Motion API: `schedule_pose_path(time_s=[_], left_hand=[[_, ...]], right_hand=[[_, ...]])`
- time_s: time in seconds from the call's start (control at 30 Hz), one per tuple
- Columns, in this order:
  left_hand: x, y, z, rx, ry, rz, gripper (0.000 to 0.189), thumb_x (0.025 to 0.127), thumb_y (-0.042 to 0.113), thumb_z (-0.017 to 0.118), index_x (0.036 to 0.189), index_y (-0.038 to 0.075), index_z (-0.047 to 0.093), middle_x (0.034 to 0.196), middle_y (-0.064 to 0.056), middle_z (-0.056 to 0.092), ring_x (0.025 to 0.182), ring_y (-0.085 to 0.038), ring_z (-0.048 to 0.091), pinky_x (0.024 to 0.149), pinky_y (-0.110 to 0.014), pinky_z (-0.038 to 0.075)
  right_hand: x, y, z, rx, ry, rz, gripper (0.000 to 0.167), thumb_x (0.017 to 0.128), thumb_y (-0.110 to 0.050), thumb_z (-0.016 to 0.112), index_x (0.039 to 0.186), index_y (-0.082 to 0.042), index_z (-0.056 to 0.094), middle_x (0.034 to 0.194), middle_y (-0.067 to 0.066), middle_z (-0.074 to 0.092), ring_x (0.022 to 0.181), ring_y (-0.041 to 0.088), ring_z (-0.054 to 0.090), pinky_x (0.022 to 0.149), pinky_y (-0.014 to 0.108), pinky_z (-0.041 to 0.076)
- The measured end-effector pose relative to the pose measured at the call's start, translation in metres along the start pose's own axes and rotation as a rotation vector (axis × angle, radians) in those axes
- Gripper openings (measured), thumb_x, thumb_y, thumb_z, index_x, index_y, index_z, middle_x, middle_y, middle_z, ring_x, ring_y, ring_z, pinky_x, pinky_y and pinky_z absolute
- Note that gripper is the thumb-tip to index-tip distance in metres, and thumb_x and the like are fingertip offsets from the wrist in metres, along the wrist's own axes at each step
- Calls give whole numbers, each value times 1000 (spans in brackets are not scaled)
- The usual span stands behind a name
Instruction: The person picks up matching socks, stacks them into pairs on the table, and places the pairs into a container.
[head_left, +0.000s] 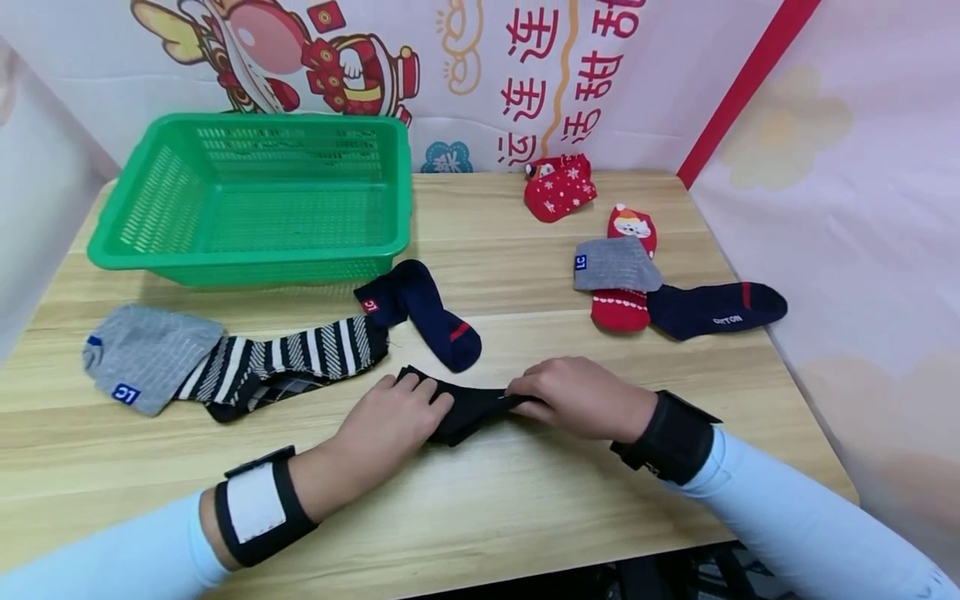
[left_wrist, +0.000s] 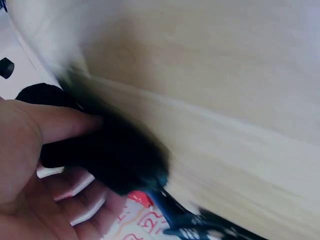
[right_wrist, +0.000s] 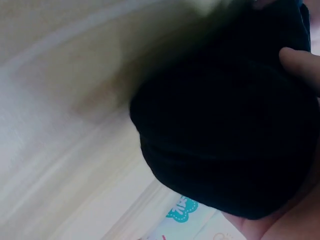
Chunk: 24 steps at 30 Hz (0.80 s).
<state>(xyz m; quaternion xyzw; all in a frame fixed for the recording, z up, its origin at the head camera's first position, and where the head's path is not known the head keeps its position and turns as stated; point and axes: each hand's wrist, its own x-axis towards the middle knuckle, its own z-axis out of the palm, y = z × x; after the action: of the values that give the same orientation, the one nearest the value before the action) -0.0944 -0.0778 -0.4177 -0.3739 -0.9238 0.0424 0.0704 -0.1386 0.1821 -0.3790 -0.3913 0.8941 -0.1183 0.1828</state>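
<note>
A black sock [head_left: 476,407] stretches between both hands, low over the front middle of the table. My left hand [head_left: 393,423] grips its left end, fingers over the top. At the other end my right hand [head_left: 583,397] pinches the cloth between thumb and fingers. In the left wrist view the thumb lies across the dark sock [left_wrist: 125,155] with the fingers behind it. The right wrist view is largely filled by the sock [right_wrist: 225,130], the thumb at its edge. Just beyond the left hand lie a navy sock [head_left: 435,317] and striped black-and-white socks [head_left: 315,354].
A green plastic basket [head_left: 292,265] stands at the back left. Grey socks [head_left: 153,354] lie at the left edge. Toward the right are another grey sock [head_left: 615,265], a red sock [head_left: 621,312] and a navy sock [head_left: 720,308]. A red snowflake sock [head_left: 561,190] lies near the back wall.
</note>
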Motion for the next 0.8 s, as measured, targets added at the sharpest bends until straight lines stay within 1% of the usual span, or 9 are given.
schedule_pose_path(time_s=[0.07,0.17,0.3,0.37,0.43,0.53,0.67,0.73,0.8], left_hand=[[-4,-6,-1,-13,2,15,26,81,11,77,105,13,67,101,-6,69,90,-25,64,73,-41,53],[-8,-14,-6,-27,28,37,25,79,3,76,100,12,67,97,-6,67,86,-24,62,71,-40,53],[-13,-28,-22,-40,39,45,32,76,-3,77,103,11,67,96,-7,65,85,-25,59,70,-41,52],[-16,-37,-34,-42,45,35,37,74,-5,78,105,11,67,98,-8,64,85,-25,57,68,-40,51],[-19,-47,-48,-43,63,18,43,71,-9,79,108,10,67,100,-9,64,86,-26,56,70,-40,51],[-24,-64,-70,-52,125,-11,45,69,-10,80,109,8,68,100,-11,63,88,-29,58,70,-42,51],[-28,-90,-93,-49,199,-56,36,76,-8,78,109,6,71,95,-13,63,87,-31,58,66,-39,46],[-30,-106,-102,-34,213,-77,34,78,-9,76,109,5,71,92,-13,62,83,-31,56,64,-38,43],[-30,-122,-108,-20,229,-96,31,80,-7,76,109,3,72,91,-15,62,82,-32,56,63,-38,42]], right_hand=[[1,0,-4,10,-31,4,15,95,-21,69,110,-18,73,94,-6,74,75,7,59,77,28,55],[2,0,-10,18,-65,10,16,93,-17,71,110,-17,71,91,-5,72,71,7,57,74,26,54],[2,-3,-24,44,-62,-1,17,91,-16,75,107,-17,69,87,-6,72,68,5,57,69,21,53],[3,-6,-35,79,-41,-17,18,90,-15,75,106,-19,69,87,-6,72,69,5,59,68,19,53],[5,-9,-48,109,-16,-32,20,89,-13,76,107,-20,69,88,-6,72,71,6,60,69,20,54],[12,-15,-69,137,20,-41,24,88,-11,76,110,-21,70,91,-6,71,77,8,62,75,24,57],[28,-25,-98,118,80,-51,27,87,-11,77,113,-18,70,96,-4,72,83,12,63,83,31,59],[38,-30,-111,102,118,-57,28,87,-11,78,114,-16,71,98,-2,72,84,14,63,85,32,59],[52,-35,-123,68,170,-82,28,86,-11,78,113,-14,71,100,0,72,86,15,64,86,33,59]])
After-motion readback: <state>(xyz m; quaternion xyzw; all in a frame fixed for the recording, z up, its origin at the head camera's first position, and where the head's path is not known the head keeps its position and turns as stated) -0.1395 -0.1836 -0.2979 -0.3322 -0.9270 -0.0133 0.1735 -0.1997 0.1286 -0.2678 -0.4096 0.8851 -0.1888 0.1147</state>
